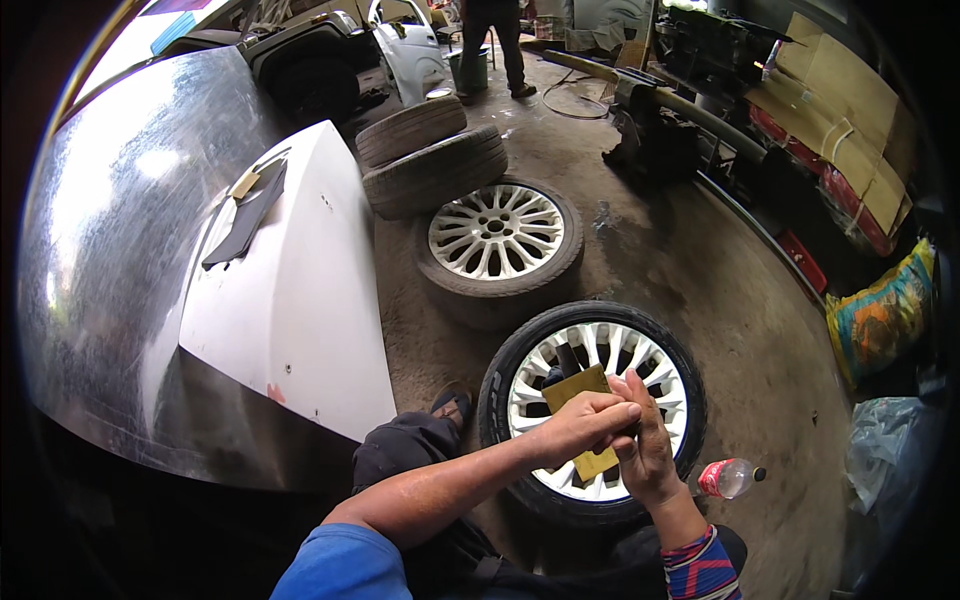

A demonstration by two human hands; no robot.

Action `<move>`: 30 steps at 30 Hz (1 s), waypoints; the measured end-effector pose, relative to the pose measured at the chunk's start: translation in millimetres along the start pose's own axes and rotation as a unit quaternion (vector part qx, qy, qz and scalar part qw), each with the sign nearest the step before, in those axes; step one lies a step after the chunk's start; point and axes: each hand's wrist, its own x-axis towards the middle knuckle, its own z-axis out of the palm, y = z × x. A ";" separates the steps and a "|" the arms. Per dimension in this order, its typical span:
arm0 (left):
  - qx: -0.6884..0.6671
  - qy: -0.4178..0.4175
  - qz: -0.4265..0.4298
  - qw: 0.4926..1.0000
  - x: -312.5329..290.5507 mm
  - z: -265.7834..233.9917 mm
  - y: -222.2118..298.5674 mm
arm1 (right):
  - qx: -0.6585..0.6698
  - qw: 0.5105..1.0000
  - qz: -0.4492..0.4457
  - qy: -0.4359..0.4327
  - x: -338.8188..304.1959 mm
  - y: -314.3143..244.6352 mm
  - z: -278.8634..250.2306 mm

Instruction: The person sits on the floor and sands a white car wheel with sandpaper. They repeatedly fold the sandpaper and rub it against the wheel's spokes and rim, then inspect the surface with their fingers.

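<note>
Both my hands hold a mustard-yellow sheet of sandpaper [574,386] above a tyre with a white alloy rim [663,385] that lies flat on the floor. My left hand [580,426] pinches the sheet's middle from the left, its fingers closed over it. Against the sheet's right edge, my right hand [648,450] grips it with the fingers upright. The sheet looks folded or bent between the hands. My knee in dark trousers [405,445] and a sandalled foot [452,403] rest just left of the tyre.
A second white-rimmed wheel [497,232] lies beyond, with two bare tyres [430,160] stacked behind it. A white car panel [300,300] with a dark sheet [245,215] and bare sanded metal bodywork [110,250] fill the left. A plastic bottle [728,478] lies right; a person [495,45] stands far off.
</note>
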 end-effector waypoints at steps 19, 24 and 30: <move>-0.133 -0.092 -0.122 0.979 9.9 5.4 4.1 | 0.357 0.907 0.201 0.093 -11.5 5.1 -18.7; -0.060 -0.058 0.056 0.995 23.4 3.0 4.6 | 0.288 0.937 0.158 0.120 -4.1 11.5 -24.1; 0.014 -0.161 0.090 0.983 20.1 5.4 -1.9 | 0.329 0.922 0.169 0.113 -2.7 4.3 -35.5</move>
